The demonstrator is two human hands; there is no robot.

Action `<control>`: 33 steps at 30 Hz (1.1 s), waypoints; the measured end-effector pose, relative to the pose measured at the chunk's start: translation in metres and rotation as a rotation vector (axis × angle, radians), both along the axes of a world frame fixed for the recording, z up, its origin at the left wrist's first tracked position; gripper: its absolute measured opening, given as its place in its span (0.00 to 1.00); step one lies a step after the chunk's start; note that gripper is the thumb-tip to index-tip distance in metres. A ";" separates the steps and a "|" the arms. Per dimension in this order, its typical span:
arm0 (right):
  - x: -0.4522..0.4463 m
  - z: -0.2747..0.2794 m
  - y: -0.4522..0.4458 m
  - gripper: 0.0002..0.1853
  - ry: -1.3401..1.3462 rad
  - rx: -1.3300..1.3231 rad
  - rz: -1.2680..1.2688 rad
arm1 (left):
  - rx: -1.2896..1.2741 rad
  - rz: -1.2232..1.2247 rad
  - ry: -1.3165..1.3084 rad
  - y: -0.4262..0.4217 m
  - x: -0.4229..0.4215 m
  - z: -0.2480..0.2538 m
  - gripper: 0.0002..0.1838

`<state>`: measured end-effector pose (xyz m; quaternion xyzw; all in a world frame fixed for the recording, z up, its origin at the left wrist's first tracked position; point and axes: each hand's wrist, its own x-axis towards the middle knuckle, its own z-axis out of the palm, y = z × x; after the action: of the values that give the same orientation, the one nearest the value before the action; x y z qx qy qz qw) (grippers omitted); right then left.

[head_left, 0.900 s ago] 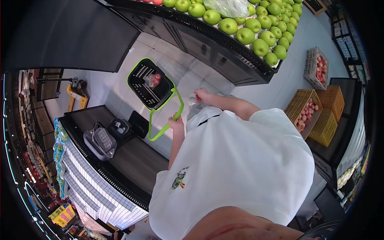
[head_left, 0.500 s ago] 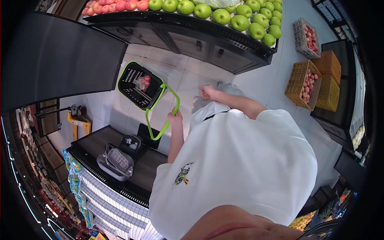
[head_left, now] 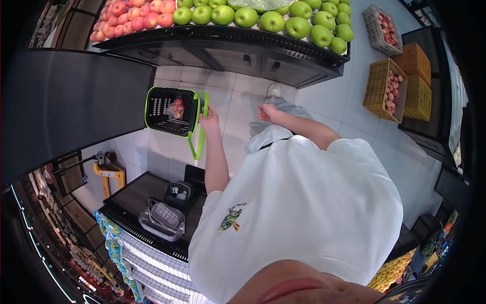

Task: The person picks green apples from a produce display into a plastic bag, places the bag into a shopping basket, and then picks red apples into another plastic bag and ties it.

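One black basket (head_left: 188, 114) with a green rim is out in front, over the tiled floor (head_left: 223, 144). A clear bag (head_left: 175, 109) of red fruit lies inside. The left hand (head_left: 209, 119) is clamped on the green handle (head_left: 201, 136); the right hand (head_left: 267, 112), well apart from it, has its fingers curled in. Beyond stands a display of green apples (head_left: 272, 22); nearer, clear plastic containers (head_left: 163, 220) sit on a dark bench (head_left: 132, 195).
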<state>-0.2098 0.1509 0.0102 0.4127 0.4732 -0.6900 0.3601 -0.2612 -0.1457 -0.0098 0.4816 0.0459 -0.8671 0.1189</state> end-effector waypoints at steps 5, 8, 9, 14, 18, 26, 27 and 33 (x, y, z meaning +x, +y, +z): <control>-0.054 0.006 0.007 0.07 0.030 -0.025 0.021 | 0.013 -0.007 -0.048 0.030 -0.046 -0.008 0.14; -0.096 0.018 0.012 0.07 0.061 -0.057 -0.031 | -0.021 -0.058 -0.139 0.058 -0.069 -0.005 0.14; -0.109 0.025 0.015 0.07 0.127 -0.087 -0.014 | -0.036 -0.129 -0.181 0.067 -0.077 0.001 0.17; -0.168 0.111 0.039 0.06 0.370 -0.144 0.006 | -0.200 -0.322 -0.259 0.108 -0.105 0.024 0.27; -0.208 0.163 0.066 0.07 0.678 -0.335 0.098 | -0.096 -0.282 -0.202 0.136 -0.126 0.030 0.23; -0.252 0.246 0.121 0.13 1.001 -0.387 0.029 | -0.174 -0.422 -0.236 0.173 -0.130 0.042 0.18; -0.259 0.255 0.131 0.12 1.020 -0.383 -0.046 | -0.136 -0.413 -0.269 0.174 -0.132 0.045 0.18; -0.290 0.292 0.167 0.15 1.517 0.811 -0.132 | 0.054 -0.339 -0.278 0.176 -0.138 0.062 0.22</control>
<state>-0.4997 0.3183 0.3026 -0.0365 0.7707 -0.5765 -0.2691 -0.3997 0.0301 0.0523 0.6003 -0.0294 -0.7984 -0.0363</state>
